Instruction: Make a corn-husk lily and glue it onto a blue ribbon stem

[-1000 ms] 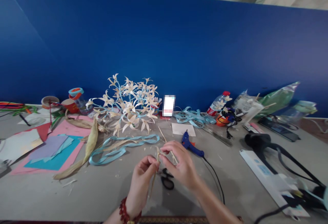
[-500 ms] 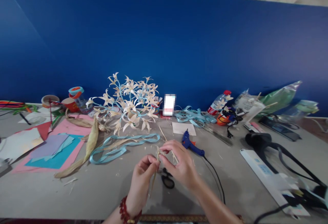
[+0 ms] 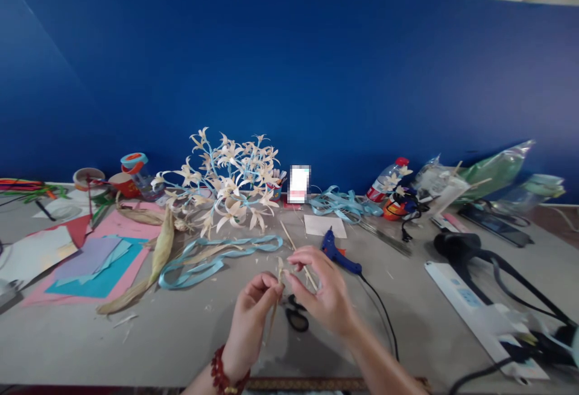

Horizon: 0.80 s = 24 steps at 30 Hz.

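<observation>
Left hand (image 3: 251, 301) has thumb and forefinger pressed together, pinching a narrow tan strip (image 3: 280, 268); other fingers curled in. Strip is above the table, between the two hands: short end pokes up past the pinch, tail hangs below. Right hand (image 3: 328, 292) is just right of it, thumb and forefinger curved toward the strip's top, tips slightly apart; can't tell whether they touch it. Black-handled scissors (image 3: 297, 321) lie on the grey table (image 3: 172, 347) beneath, partly hidden by the right hand. Thin stick (image 3: 288, 235) runs behind the right hand. Blue glue gun (image 3: 337, 254) lies just beyond that hand, cord trailing toward the near edge. Light-blue ribbon (image 3: 192, 278) is looped left of center, dried husk (image 3: 163, 244) beside it, pale flowers on blue stems (image 3: 231, 189) behind. White card (image 3: 324, 226) sits near the gun.
</observation>
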{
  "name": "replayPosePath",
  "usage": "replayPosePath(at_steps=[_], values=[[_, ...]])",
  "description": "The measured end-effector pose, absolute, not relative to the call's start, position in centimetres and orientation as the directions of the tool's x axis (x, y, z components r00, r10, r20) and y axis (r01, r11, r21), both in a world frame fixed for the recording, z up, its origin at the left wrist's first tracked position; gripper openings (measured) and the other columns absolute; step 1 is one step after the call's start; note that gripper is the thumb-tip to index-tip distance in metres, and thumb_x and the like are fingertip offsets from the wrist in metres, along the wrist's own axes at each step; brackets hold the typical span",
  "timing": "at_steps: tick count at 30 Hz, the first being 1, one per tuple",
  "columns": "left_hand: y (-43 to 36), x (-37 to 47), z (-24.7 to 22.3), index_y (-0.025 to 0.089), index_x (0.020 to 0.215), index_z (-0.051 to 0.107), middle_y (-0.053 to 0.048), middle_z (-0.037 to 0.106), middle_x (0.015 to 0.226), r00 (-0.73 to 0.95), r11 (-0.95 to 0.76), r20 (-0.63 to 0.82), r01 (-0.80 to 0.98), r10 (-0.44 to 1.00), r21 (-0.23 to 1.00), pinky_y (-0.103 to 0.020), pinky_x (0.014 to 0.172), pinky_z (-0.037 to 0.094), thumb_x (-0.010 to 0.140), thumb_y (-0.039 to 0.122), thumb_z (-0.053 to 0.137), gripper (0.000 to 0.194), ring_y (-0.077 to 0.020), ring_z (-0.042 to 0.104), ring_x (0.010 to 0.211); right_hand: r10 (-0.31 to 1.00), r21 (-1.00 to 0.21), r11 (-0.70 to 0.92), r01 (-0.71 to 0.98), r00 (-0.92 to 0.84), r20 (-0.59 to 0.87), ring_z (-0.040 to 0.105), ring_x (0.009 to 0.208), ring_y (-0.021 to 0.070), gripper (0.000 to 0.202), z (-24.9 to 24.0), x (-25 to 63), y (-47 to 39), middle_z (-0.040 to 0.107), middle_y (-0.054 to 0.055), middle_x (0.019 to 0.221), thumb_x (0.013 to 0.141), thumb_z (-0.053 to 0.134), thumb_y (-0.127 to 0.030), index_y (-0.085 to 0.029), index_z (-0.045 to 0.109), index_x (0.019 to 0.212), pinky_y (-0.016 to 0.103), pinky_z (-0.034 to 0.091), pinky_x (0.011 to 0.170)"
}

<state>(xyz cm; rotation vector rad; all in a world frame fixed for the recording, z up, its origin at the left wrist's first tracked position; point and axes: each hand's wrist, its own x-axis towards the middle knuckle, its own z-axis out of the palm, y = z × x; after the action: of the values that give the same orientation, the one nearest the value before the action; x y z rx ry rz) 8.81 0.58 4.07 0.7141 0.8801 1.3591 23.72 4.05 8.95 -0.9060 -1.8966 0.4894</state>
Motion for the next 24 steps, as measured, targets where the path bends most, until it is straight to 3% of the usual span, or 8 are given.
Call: replayPosePath(at_steps=[4,8,13,18,24], values=[[0.5,8.5,3.8,0.017,0.073,0.067,-0.001,0.057,0.073,0.037,0.085,-0.076,-0.477,0.996,0.875,-0.025,0.071,0.039,0.076,0.029,0.075,0.015,-0.0145,0.048,0.072,0.789,-0.721,0.614,0.321,-0.215,0.575,0.058,0.081,0.0188,0.021,8.8,24.6,3.5,0.06,0.003,0.09,0.085,0.058,-0.013,-0.024,0.058,0.103,0.032,0.047,0.078],[0.7,8.0,3.7,0.017,0.069,0.07,-0.002,0.061,0.075,0.088,0.067,-0.029,-0.471,0.996,0.88,-0.026,0.073,0.04,0.076,0.029,0.076,0.015,-0.0157,0.052,0.074,0.854,-0.828,0.515,0.221,-0.218,0.473,0.059,0.081,0.0186,0.008,7.6,24.9,3.0,0.061,0.004,0.09,0.088,0.057,-0.018,-0.022,0.062,0.093,0.031,0.048,0.075],[1.0,7.7,3.7,0.016,0.069,0.072,-0.003,0.064,0.07,0.232,0.194,-0.068,-0.585,0.97,0.787,-0.027,0.075,0.041,0.073,0.029,0.079,0.015,-0.0157,0.054,0.072,0.901,-0.921,0.387,0.05,-0.235,0.365,0.061,0.077,0.0172,0.008,6.1,23.7,2.2,0.062,0.004,0.087,0.087,0.061,-0.025,-0.021,0.067,0.09,0.028,0.051,0.069],[1.3,7.6,3.9,0.015,0.065,0.071,-0.001,0.061,0.062,0.328,0.324,-0.127,-0.662,0.936,0.676,-0.025,0.068,0.041,0.065,0.027,0.085,0.018,-0.0131,0.052,0.064,0.921,-0.958,0.257,-0.13,-0.268,0.284,0.061,0.068,0.0138,0.006,5.8,22.4,1.9,0.061,0.002,0.082,0.086,0.066,-0.027,-0.021,0.068,0.085,0.025,0.049,0.063],[1.8,7.4,3.7,0.013,0.062,0.07,0.0,0.059,0.059,0.394,0.397,-0.159,-0.651,0.905,0.647,-0.021,0.062,0.038,0.06,0.026,0.088,0.022,-0.0099,0.049,0.06,0.942,-0.96,0.077,-0.268,-0.296,0.158,0.06,0.066,0.0125,0.011,5.6,22.1,2.0,0.059,-0.001,0.077,0.08,0.073,-0.028,-0.02,0.066,0.08,0.024,0.046,0.063]])
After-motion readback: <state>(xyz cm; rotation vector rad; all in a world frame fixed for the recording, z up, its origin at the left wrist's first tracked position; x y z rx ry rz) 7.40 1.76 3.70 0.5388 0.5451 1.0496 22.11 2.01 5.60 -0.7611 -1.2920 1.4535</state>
